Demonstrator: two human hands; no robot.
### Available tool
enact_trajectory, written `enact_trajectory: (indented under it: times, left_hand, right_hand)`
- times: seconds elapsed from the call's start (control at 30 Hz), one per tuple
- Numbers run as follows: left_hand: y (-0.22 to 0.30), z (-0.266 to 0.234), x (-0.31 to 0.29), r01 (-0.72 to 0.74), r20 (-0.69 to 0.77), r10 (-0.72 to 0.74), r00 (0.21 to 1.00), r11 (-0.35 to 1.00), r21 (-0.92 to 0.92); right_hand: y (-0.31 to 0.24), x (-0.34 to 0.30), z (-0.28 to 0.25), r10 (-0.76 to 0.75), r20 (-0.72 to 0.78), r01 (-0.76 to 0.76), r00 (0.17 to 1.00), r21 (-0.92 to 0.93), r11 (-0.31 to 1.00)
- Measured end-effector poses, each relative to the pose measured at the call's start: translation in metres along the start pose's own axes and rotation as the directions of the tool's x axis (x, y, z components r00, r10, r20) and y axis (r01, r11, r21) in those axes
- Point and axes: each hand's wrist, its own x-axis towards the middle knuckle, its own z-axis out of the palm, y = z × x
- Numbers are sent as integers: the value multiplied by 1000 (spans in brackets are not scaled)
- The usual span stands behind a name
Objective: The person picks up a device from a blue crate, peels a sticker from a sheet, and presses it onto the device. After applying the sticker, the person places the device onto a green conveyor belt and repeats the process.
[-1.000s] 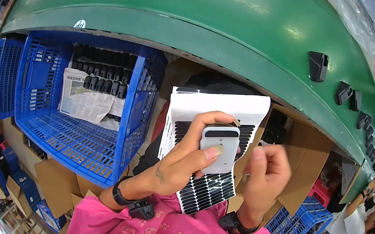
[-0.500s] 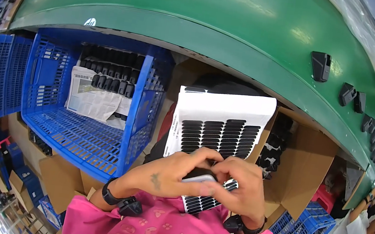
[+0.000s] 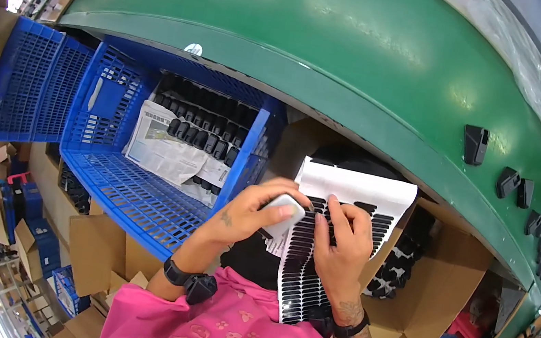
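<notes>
My left hand (image 3: 252, 213) is closed on a small black device with a light grey face (image 3: 283, 214), tilted over the left edge of a sticker sheet. This white sheet (image 3: 358, 183) carries rows of black oblong stickers and lies across my lap, its lower end hanging toward my body. My right hand (image 3: 346, 249) is above it, fingers bent, with thumb and forefinger tips at the stickers beside the device. Whatever is between those fingertips is too small to make out.
A blue plastic crate (image 3: 125, 169) at the left holds rows of black devices on newspaper. Ahead runs a green workbench (image 3: 290, 26), with several black devices (image 3: 474, 145) along its right part. An open cardboard box (image 3: 442, 276) with black and white pieces stands at the right.
My hands were together around the device; now they are apart. The left has tilted the device leftward and up, and the right has moved onto the sticker sheet. The view has shifted.
</notes>
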Motion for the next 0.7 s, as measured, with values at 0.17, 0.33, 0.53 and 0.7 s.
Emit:
enact_trajectory:
  times: [0.17, 0.33, 0.53, 0.7]
  left_hand:
    - [-2, -9, 14, -32, 206, 40, 978, 999, -43]
    - [-21, -6, 16, -97, 262, 133, 956, 985, -146]
    - [-23, -5, 6, -19, 232, 80, 969, 968, -252]
    - [-49, -3, 5, -178, 78, 186, 979, 979, -97]
  right_hand:
    - [-7, 1, 1, 6, -30, -9, 1000, -92, 996]
    - [-15, -7, 4, 11, -105, -22, 994, -101, 995]
    - [-15, -5, 9, -116, -88, 102, 989, -144, 984]
    - [-30, -7, 21, -4, 11, 4, 1000, -19, 1000]
